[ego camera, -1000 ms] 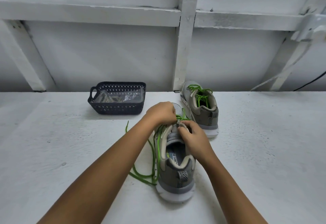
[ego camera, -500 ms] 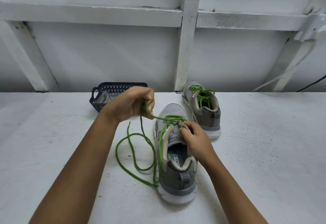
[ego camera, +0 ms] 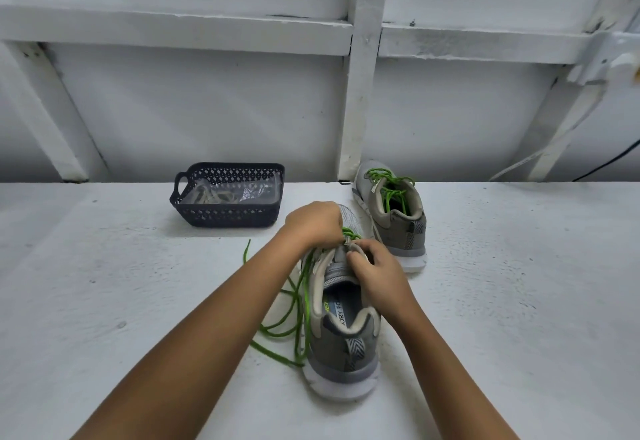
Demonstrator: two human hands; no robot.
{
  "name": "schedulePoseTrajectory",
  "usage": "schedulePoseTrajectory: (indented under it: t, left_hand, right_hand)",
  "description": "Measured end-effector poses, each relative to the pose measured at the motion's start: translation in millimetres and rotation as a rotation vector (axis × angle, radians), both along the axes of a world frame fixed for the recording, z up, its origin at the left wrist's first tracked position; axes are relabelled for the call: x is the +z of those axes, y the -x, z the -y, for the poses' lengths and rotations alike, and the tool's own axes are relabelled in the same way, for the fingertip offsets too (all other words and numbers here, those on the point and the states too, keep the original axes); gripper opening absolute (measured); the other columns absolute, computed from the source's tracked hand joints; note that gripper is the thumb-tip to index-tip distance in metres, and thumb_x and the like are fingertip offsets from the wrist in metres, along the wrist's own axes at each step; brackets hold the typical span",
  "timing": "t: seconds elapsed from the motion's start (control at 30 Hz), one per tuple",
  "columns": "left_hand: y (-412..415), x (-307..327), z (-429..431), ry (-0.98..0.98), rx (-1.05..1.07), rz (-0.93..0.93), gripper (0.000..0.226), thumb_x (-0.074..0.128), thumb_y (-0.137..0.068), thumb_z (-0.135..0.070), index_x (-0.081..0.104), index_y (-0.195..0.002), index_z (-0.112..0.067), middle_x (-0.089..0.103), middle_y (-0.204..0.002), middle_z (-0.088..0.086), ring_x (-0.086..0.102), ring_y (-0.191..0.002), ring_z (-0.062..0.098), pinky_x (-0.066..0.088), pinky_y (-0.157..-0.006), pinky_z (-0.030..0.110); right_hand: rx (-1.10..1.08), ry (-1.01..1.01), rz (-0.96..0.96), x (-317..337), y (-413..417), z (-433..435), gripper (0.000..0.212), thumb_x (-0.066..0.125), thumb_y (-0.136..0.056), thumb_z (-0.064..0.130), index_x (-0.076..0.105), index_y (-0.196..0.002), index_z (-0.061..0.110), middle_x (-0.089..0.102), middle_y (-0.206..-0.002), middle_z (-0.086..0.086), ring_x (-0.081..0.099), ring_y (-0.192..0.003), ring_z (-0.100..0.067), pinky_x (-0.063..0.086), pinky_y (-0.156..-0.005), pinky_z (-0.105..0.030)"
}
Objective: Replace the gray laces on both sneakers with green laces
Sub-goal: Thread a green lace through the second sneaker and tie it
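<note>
On the white table (ego camera: 104, 301), a dark basket (ego camera: 227, 217) sits upper left of centre near 1 green-laced sneaker (ego camera: 398, 231), while the nearer sneaker (ego camera: 343, 346) at centre trails a loose green lace (ego camera: 306, 304) leftward, its eyelets hidden by the left hand (ego camera: 313, 223) pinching that lace and the right hand (ego camera: 375, 271) pinching its tongue (ego camera: 337, 271).

A white-painted wall (ego camera: 207, 110) braced by level, upright and slanted beams (ego camera: 360, 93) — below it, a rough white surface (ego camera: 104, 283), evenly lit.
</note>
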State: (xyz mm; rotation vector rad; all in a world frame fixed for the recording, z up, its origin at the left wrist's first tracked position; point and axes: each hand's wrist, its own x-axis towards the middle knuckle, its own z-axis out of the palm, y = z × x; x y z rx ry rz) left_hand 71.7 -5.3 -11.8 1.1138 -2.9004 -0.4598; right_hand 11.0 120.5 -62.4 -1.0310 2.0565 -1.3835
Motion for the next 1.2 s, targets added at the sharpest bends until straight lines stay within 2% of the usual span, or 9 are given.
schedulePoseTrajectory:
  t: [0.13, 0.2, 0.3, 0.37, 0.5, 0.73, 0.87, 1.1, 1.2]
  left_hand:
    - [-13, 7, -1, -0.136, 0.026, -0.166, 0.014, 0.054, -0.080, -0.011, 0.066, -0.074, -0.007, 0.062, -0.078, 0.008, 0.051, -0.069, 0.020, 0.043, -0.062, 0.028]
    - [-24, 14, -3, -0.249, 0.020, -0.243, 0.016, 0.057, -0.082, -0.011, 0.069, -0.079, -0.001, 0.059, -0.073, 0.005, 0.045, -0.061, 0.016, 0.037, -0.054, 0.023]
    - [-37, 16, -6, -0.358, -0.008, -0.273, 0.014, 0.059, -0.086, -0.012, 0.070, -0.081, -0.005, 0.063, -0.070, -0.002, 0.045, -0.054, 0.005, 0.033, -0.046, 0.014]
    - [-41, 14, -8, -0.418, 0.017, -0.301, 0.014, 0.057, -0.089, -0.011, 0.067, -0.079, -0.009, 0.059, -0.065, -0.009, 0.047, -0.055, 0.001, 0.034, -0.047, 0.010]
    - [-38, 9, -8, -0.630, 0.158, -0.431, 0.021, 0.050, -0.094, -0.010, 0.057, -0.074, -0.012, 0.058, -0.077, 0.004, 0.055, -0.073, 0.014, 0.046, -0.059, 0.021]
    - [-39, 4, -9, -0.813, 0.245, -0.529, 0.021, 0.040, -0.095, -0.005, 0.050, -0.077, -0.012, 0.057, -0.073, 0.008, 0.056, -0.069, 0.017, 0.044, -0.062, 0.027]
    - [-42, 1, -10, -0.895, 0.241, -0.581, 0.023, 0.039, -0.095, -0.002, 0.048, -0.076, -0.011, 0.053, -0.076, 0.006, 0.059, -0.067, 0.013, 0.043, -0.060, 0.023]
    - [-46, -7, -13, -0.940, 0.221, -0.624, 0.028, 0.039, -0.095, -0.001, 0.046, -0.071, -0.013, 0.052, -0.074, 0.003, 0.059, -0.074, 0.012, 0.043, -0.064, 0.022]
    - [-47, -10, -16, -0.845, 0.204, -0.607, 0.026, 0.041, -0.093, -0.003, 0.048, -0.070, -0.013, 0.053, -0.074, 0.003, 0.055, -0.074, 0.015, 0.043, -0.069, 0.027]
  right_hand:
    - [-0.005, 0.000, -0.002, 2, -1, 0, 0.029, 0.054, -0.089, 0.023, 0.060, -0.116, 0.015, 0.058, -0.116, -0.001, 0.053, -0.107, -0.013, 0.039, -0.086, -0.026]
    - [-0.010, 0.007, 0.001, 2, -1, 0, 0.027, 0.054, -0.090, 0.022, 0.060, -0.115, 0.015, 0.059, -0.115, -0.001, 0.053, -0.107, -0.012, 0.039, -0.086, -0.026]
    - [-0.005, 0.018, -0.003, 2, 0, -1, 0.022, 0.054, -0.089, 0.021, 0.061, -0.110, 0.016, 0.060, -0.113, -0.002, 0.054, -0.105, -0.013, 0.041, -0.089, -0.028]
    - [0.002, 0.020, -0.004, 3, -1, 0, 0.018, 0.054, -0.089, 0.021, 0.061, -0.106, 0.019, 0.060, -0.112, -0.002, 0.054, -0.104, -0.013, 0.042, -0.089, -0.028]
    - [0.016, 0.034, -0.010, 3, -1, 0, 0.013, 0.054, -0.090, 0.020, 0.060, -0.101, 0.023, 0.060, -0.112, -0.002, 0.053, -0.102, -0.011, 0.037, -0.085, -0.024]
    - [0.038, 0.022, -0.044, 6, -1, -3, 0.025, 0.050, -0.092, 0.016, 0.065, -0.111, 0.015, 0.058, -0.112, -0.001, 0.051, -0.100, -0.010, 0.034, -0.084, -0.021]
    - [0.065, 0.025, -0.047, 9, -2, -3, 0.024, 0.048, -0.093, 0.013, 0.066, -0.109, 0.013, 0.055, -0.109, 0.003, 0.049, -0.103, -0.008, 0.031, -0.086, -0.018]
    - [0.088, -0.011, -0.063, 16, -3, -4, 0.026, 0.045, -0.094, 0.012, 0.067, -0.108, 0.012, 0.052, -0.105, 0.005, 0.044, -0.104, -0.006, 0.029, -0.086, -0.018]
    - [0.116, -0.047, -0.050, 20, -3, -5, 0.025, 0.044, -0.094, 0.012, 0.066, -0.103, 0.005, 0.051, -0.099, 0.002, 0.043, -0.100, -0.008, 0.029, -0.082, -0.018]
